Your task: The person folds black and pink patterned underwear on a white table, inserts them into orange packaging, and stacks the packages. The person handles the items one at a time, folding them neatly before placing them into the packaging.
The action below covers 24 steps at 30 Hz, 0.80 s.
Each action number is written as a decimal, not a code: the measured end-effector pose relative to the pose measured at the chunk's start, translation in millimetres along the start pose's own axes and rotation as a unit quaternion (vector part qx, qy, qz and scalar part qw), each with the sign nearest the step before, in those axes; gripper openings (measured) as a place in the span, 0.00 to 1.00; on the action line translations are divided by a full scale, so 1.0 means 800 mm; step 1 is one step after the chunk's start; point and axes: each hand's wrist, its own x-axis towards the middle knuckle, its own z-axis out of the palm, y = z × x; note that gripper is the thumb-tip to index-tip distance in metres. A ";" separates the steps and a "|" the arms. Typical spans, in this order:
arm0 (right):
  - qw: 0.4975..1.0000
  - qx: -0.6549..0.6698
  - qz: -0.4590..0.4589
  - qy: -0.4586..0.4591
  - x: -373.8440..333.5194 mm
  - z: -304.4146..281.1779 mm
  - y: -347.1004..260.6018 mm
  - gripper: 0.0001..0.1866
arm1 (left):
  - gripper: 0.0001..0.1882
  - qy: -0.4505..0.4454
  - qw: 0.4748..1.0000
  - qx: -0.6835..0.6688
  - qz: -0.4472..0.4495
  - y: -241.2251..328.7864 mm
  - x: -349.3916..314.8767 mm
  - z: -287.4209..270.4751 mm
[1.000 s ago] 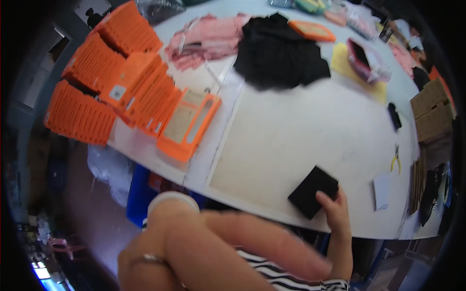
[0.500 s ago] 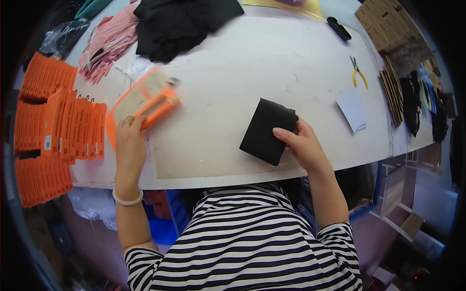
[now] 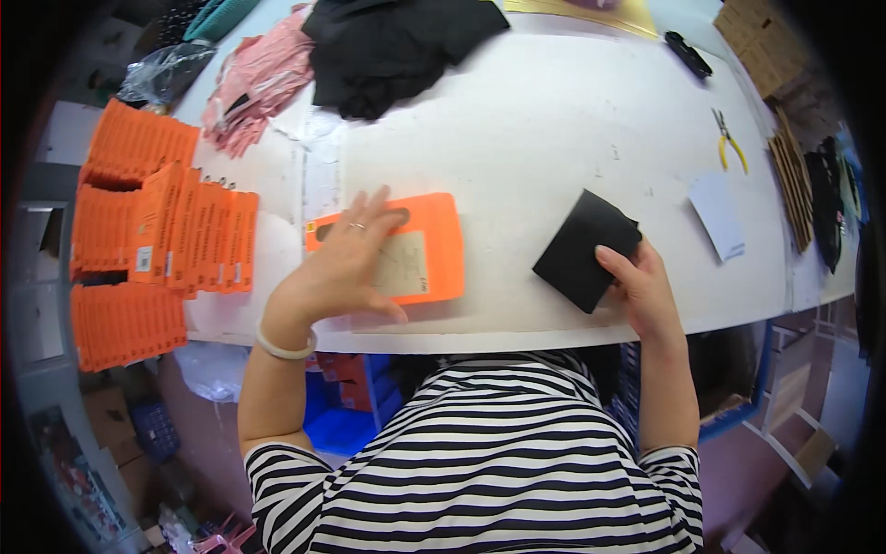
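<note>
My right hand pinches a folded black square, which looks like cloth, by its right edge, thumb on top. It is held over the right half of the table. At left, my left hand lies with fingers spread across the near-left part of a flat orange package. The package has a pale panel on its face and a dark slot near its top, partly covered by my fingers. Slight motion blur on this hand leaves unclear how firmly it touches.
Upright orange packages stand in stacked rows at the left. Behind lie a pink garment pile and a black garment pile. White cards, yellow-handled pliers and a black object are on the right. Brown cardboard sheets stand beyond.
The orange package has gone from tilted near the stacks to flat on the table, farther right. My left hand has opened over it. My right hand still holds the folded black square.
</note>
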 end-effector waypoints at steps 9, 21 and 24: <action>0.994 0.090 -0.044 -0.036 -0.011 0.050 -0.020 0.25 | 0.54 0.150 0.988 -0.036 0.028 0.030 0.004 0.004; 0.972 -0.028 0.010 -0.233 -0.009 0.077 -0.062 0.22 | 0.52 0.141 0.982 -0.063 0.104 0.059 0.032 -0.005; 0.960 -0.077 0.021 -0.267 0.001 0.076 -0.062 0.23 | 0.51 0.127 0.982 -0.062 0.122 0.072 0.036 -0.008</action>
